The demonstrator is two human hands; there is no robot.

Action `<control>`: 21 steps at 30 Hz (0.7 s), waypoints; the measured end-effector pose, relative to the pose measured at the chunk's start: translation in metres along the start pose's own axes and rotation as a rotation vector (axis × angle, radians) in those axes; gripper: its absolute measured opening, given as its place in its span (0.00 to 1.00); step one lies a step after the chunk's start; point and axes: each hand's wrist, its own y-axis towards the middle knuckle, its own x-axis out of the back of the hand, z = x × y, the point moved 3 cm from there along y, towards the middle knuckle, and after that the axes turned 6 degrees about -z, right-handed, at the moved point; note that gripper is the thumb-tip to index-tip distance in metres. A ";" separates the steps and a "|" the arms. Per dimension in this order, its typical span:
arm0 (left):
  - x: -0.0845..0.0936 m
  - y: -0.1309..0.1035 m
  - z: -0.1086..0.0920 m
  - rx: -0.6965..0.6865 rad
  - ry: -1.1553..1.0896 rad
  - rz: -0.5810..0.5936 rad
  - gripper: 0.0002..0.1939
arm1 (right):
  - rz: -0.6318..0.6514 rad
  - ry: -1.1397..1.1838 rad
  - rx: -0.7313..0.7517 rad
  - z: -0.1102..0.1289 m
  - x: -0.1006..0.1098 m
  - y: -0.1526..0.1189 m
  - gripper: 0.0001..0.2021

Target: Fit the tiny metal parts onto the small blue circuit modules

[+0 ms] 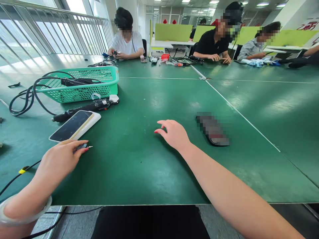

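Note:
My left hand (61,157) is closed at the table's left front, pinching a small cable plug (83,146) with a thin metal tip. Behind its wrist runs a black cable (11,182) with a yellow band; where cable and plug join is hidden by the hand. Just beyond those fingers lies a dark-screened phone (72,125), partly resting on a white flat block (91,123). My right hand (171,131) hovers at or lightly touches the table's middle, thumb and fingers apart, nothing between them. To its right lies a dark flat object (213,130), blurred out.
A black electric screwdriver (86,109) lies before a green plastic basket (92,94) holding black cables. The green table (139,186) ends near my lap. Three people sit across it, with cables and a red box (164,57) near them.

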 end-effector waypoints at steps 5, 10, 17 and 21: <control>-0.009 0.000 0.012 0.029 -0.232 -0.126 0.09 | 0.052 0.024 0.007 -0.001 -0.001 -0.001 0.14; -0.013 0.003 0.019 0.088 -0.215 -0.193 0.07 | 0.093 0.032 -0.004 0.000 -0.002 -0.002 0.13; -0.002 0.007 0.012 0.262 0.224 0.051 0.23 | 0.156 0.035 -0.057 0.001 -0.001 -0.001 0.15; -0.006 0.005 0.021 0.284 0.249 0.033 0.24 | 0.173 0.050 -0.065 0.001 -0.001 -0.001 0.15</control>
